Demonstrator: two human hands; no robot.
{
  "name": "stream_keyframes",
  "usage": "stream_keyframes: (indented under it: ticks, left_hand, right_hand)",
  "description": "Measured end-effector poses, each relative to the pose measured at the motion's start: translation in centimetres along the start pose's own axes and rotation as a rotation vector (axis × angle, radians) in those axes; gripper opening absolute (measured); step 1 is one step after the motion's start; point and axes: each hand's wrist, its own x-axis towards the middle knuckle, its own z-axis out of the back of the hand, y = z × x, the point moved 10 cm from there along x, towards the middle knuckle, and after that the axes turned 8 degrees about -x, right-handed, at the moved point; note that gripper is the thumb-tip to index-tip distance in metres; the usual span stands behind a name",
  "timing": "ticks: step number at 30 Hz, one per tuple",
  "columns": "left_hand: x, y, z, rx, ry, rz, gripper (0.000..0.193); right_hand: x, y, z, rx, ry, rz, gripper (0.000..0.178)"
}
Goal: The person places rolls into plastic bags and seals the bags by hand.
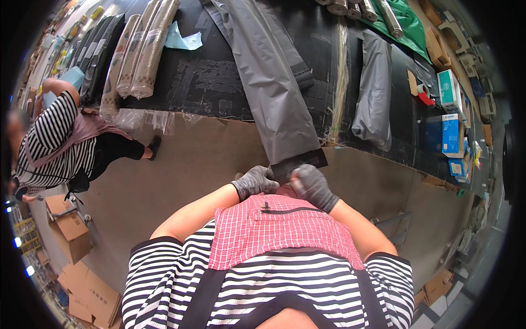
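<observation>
A long grey plastic mailing bag (268, 82) stretches across the black table and hangs over its near edge toward me. Its black end flap (298, 163) lies between my hands. My left hand (256, 181), in a grey knit glove, is closed on the flap's left side. Gloved the same way, my right hand (314, 186) is closed at the flap's right side, with the fingertips curled against it. Beneath the bag another grey bag with a dark end (303, 75) shows in part.
The black table (203, 82) carries patterned rolls in clear wrap (148, 55), a blue scrap (182, 39), a second grey bag (375, 88), clear strips (338, 82), and blue boxes (451, 134) at right. A co-worker (60, 131) stands at left near cardboard boxes (68, 225).
</observation>
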Motion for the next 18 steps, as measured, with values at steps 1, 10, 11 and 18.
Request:
stream_keyframes:
  ticks: [1,10,11,18]
  left_hand:
    - [0.0,0.3,0.0,-0.018,-0.003,0.004,0.019]
    - [-0.9,-4.2,8.3,0.563,-0.258,-0.252,0.034]
    - [-2.2,-6.8,10.8,0.573,-0.427,-0.253,0.033]
    - [0.2,-17.1,8.9,1.621,-0.584,-0.870,0.074]
  right_hand:
    - [-2.0,-2.0,2.2,0.030,-0.119,-0.114,0.013]
    - [-49.7,-25.2,-12.9,-0.033,0.904,-1.369,0.017]
    - [-48.7,-25.5,-12.5,-0.039,0.928,-1.343,0.018]
    - [-3.7,-17.4,5.8,-0.301,-0.195,-0.203,0.032]
